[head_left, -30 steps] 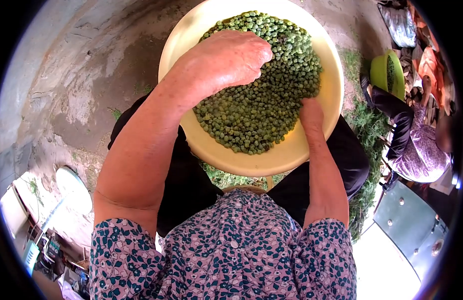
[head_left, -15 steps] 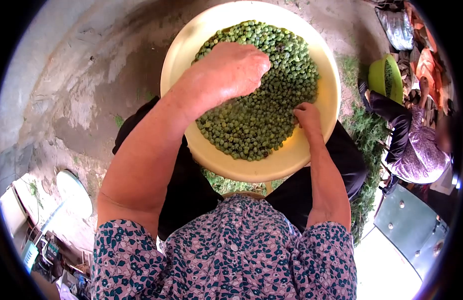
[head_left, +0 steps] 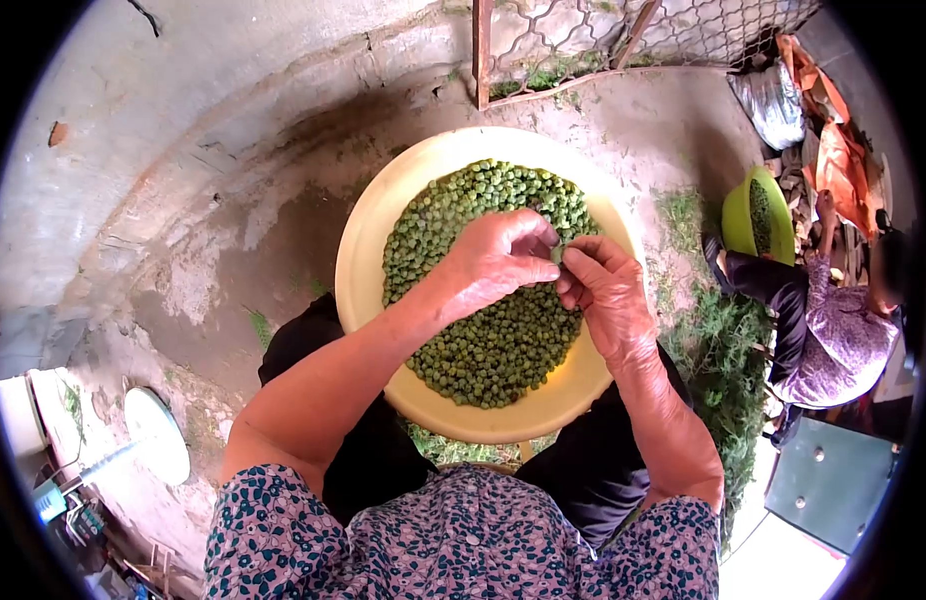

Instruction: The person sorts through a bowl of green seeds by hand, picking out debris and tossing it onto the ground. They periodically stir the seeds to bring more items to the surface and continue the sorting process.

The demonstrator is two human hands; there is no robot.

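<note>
A wide yellow basin [head_left: 363, 270] rests between dark-trousered knees, filled with small round green fruits [head_left: 483, 350]. Above the middle of the heap, both hands meet at the fingertips. My left hand [head_left: 501, 262] reaches in from the left, thumb and fingers closed on a small green fruit [head_left: 557, 254]. On the right, my right hand [head_left: 608, 285] has its thumb and forefinger pressed against the same fruit, with its other fingers curled. The hands cover part of the heap.
At the right, another person in a patterned purple top [head_left: 833, 335] sits by a green basin [head_left: 781, 225]. Leafy plants [head_left: 718, 350] lie between us. A wire fence [head_left: 583, 35] stands beyond the basin, a pale wall [head_left: 233, 90] at the left.
My left hand has come down toward the middle, and my right hand has risen from the basin's right side to meet it. The view has shifted, showing the fence.
</note>
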